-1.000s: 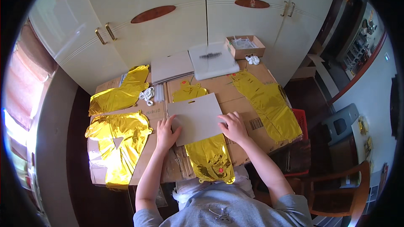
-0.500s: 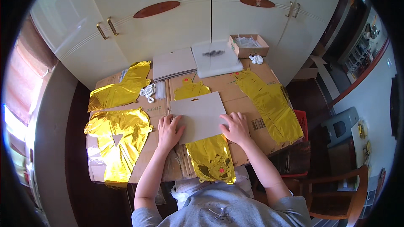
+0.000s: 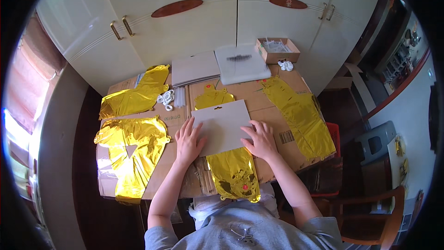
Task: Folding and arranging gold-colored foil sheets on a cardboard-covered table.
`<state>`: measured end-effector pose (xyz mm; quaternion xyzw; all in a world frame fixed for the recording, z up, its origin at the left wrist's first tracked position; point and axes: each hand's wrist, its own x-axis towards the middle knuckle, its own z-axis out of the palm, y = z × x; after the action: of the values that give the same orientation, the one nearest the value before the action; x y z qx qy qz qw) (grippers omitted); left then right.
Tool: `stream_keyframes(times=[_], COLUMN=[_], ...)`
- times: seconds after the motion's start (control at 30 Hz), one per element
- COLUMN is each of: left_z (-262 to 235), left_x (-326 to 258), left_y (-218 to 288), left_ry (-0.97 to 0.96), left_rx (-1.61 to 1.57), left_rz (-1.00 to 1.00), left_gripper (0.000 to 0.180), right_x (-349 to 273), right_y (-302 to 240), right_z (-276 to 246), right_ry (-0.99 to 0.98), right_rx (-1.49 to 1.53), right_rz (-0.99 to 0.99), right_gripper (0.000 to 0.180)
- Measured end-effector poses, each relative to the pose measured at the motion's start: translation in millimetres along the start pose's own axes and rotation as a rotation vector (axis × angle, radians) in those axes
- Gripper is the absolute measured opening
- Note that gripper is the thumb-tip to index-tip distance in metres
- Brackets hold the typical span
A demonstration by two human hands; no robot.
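Your left hand (image 3: 188, 137) and right hand (image 3: 261, 140) press flat and open, gripping nothing, on the grey card (image 3: 222, 126) over the gold balloon (image 3: 231, 171); folding looks unfinished.

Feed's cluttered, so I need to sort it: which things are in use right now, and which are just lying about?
In use: left hand and right hand pressing a grey card over a gold foil balloon.

Lying about: card stack, small box, white rings, other foil balloons.

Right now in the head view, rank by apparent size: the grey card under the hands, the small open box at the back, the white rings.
1. Grey card
2. Open box
3. White rings, a small cluster
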<state>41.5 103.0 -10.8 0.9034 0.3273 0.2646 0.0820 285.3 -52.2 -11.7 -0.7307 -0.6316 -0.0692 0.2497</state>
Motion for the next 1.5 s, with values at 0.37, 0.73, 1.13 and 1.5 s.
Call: stream_keyframes(times=[0.37,0.73,1.13,1.5], left_z=[-2,0,2,-1], left_x=[1,1,0,0], left_y=[7,7,8,13], left_ry=[-0.241,-0.226,-0.217,-0.235], left_rx=[-0.108,-0.110,-0.085,-0.047], left_rz=[0.238,0.233,0.233,0.237], left_gripper=[0.029,0.029,0.028,0.026], right_x=[0,0,1,3], right_y=[7,9,11,13], right_z=[9,11,15,11], right_ry=[-0.017,-0.038,-0.052,-0.136], right_rx=[0.110,0.154,0.174,0.177], right_rz=[-0.149,-0.121,-0.110,-0.092], right_gripper=[0.022,0.021,0.022,0.025])
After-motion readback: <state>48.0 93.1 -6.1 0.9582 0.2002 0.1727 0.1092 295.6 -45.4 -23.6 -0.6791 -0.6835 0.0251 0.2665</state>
